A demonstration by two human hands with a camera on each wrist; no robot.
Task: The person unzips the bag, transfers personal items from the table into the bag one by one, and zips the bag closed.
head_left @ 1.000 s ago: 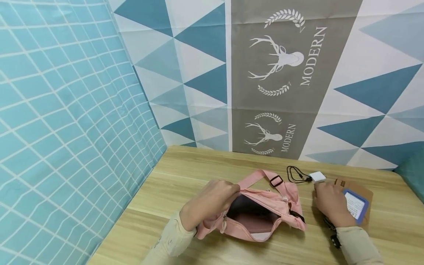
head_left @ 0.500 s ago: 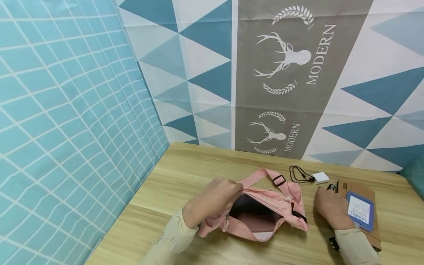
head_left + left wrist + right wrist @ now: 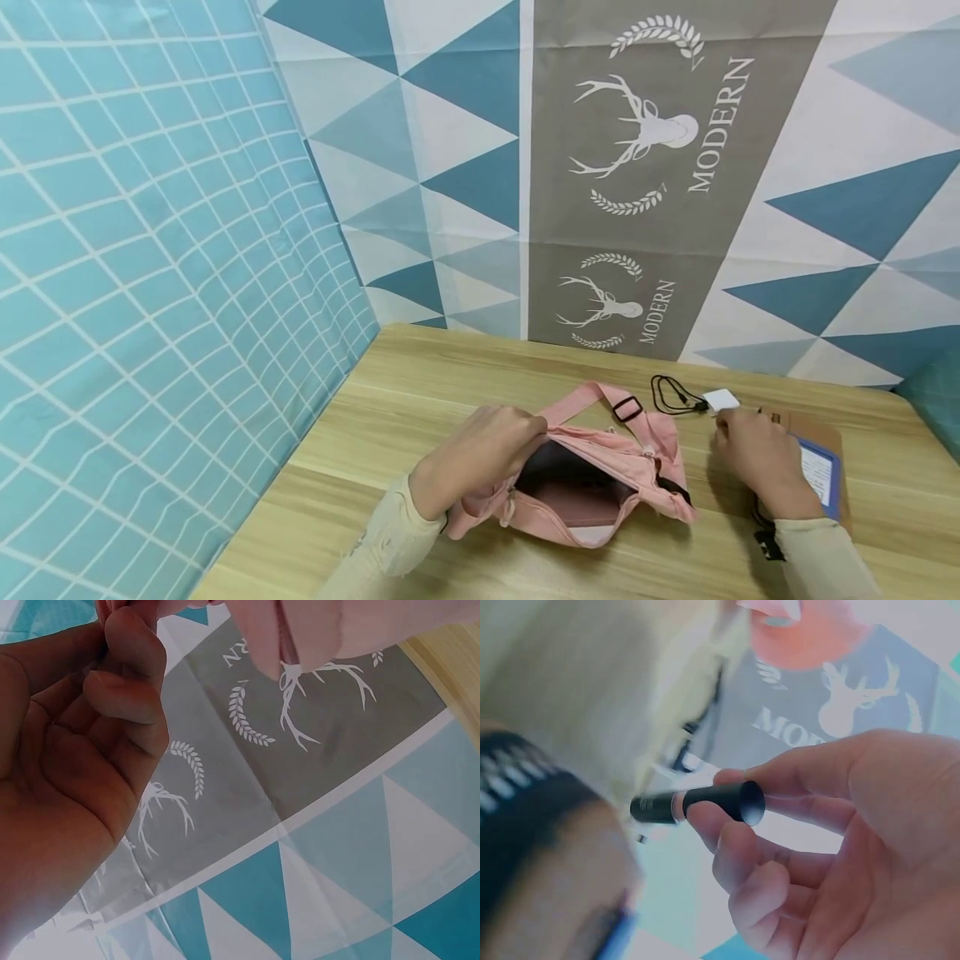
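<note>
A pink waist bag (image 3: pixel 551 521) lies on the table with its zipped mouth gaping and a dark lining showing. My left hand (image 3: pixel 483 454) grips the upper left rim of the opening; in the left wrist view, its fingers (image 3: pixel 139 712) pinch the pink fabric at the top edge. To the right of the bag is my right hand (image 3: pixel 765 458), beside the notebook. The right wrist view shows a black lipstick tube (image 3: pixel 718 804) with a pinkish band, pinched between thumb and fingers. From the head view, the hand hides the tube.
Behind my right hand lie a brown notebook (image 3: pixel 813 427) and a blue-framed card holder (image 3: pixel 832 487), both partly covered. Farther back are a white charger block (image 3: pixel 722 400) and a black cable (image 3: pixel 663 407). The bag's strap (image 3: pixel 573 406) loops toward the patterned wall.
A black tube end showed beside the notebook half a second ago; now my right hand has the lipstick tube and covers more of the card holder. The left hand keeps its grip.
</note>
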